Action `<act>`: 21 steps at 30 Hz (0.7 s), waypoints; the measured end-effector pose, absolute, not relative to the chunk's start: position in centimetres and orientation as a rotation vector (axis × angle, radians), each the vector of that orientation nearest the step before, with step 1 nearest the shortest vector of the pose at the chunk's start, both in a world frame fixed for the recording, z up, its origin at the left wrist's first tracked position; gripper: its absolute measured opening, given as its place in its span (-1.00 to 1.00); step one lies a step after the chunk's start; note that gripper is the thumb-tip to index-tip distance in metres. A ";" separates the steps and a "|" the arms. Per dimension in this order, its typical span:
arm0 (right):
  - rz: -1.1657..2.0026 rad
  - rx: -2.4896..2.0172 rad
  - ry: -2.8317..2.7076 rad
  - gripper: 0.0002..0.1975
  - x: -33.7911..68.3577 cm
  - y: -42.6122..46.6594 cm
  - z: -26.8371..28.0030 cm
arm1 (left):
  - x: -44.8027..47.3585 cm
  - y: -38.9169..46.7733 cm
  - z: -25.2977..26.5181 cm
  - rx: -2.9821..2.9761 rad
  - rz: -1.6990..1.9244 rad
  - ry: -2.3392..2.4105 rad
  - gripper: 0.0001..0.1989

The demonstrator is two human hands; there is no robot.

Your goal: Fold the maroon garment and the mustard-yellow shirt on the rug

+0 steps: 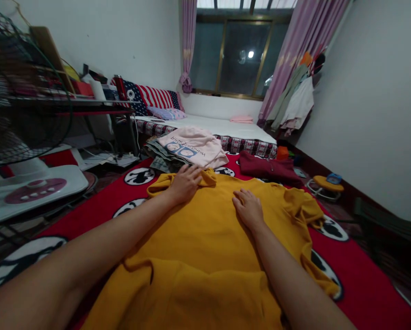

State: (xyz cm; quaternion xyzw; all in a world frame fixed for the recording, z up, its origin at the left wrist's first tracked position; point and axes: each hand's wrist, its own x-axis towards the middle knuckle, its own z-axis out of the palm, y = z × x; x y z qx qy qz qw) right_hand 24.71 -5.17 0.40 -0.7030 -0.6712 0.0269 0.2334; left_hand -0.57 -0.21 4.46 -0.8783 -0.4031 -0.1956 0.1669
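A mustard-yellow shirt (205,247) lies spread on a red blanket (357,275) with black-and-white round prints. My left hand (185,182) rests on the shirt's far left shoulder near the collar, fingers laid over the cloth. My right hand (248,208) lies flat, palm down, on the shirt's upper middle. Neither hand has the cloth bunched in a grip. Just beyond my left hand sits a stack of folded clothes with a pale pink shirt (193,146) on top.
A dark red garment (269,167) lies beyond the yellow shirt. A standing fan (23,114) is close on the left, a cluttered desk (88,103) behind it. A mattress (212,126) runs under the window. Clothes hang at right by the wall.
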 end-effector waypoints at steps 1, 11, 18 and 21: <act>0.079 -1.926 -1.838 -0.63 24.8 -5.2 0.4 | -1.6 0.4 4.7 -2.433 -0.549 -1.217 -0.66; 0.096 -1.877 -1.815 -0.66 24.9 -5.2 0.4 | -6.4 0.6 5.1 -2.321 -0.677 -1.866 -0.57; 0.082 -1.852 -1.787 -0.68 25.0 -4.8 0.1 | -14.2 1.1 4.7 -2.621 -0.988 -2.189 -0.30; 0.076 -1.843 -1.790 -0.69 25.0 -4.8 0.1 | -16.0 0.4 4.2 -2.783 -0.852 -2.183 -0.19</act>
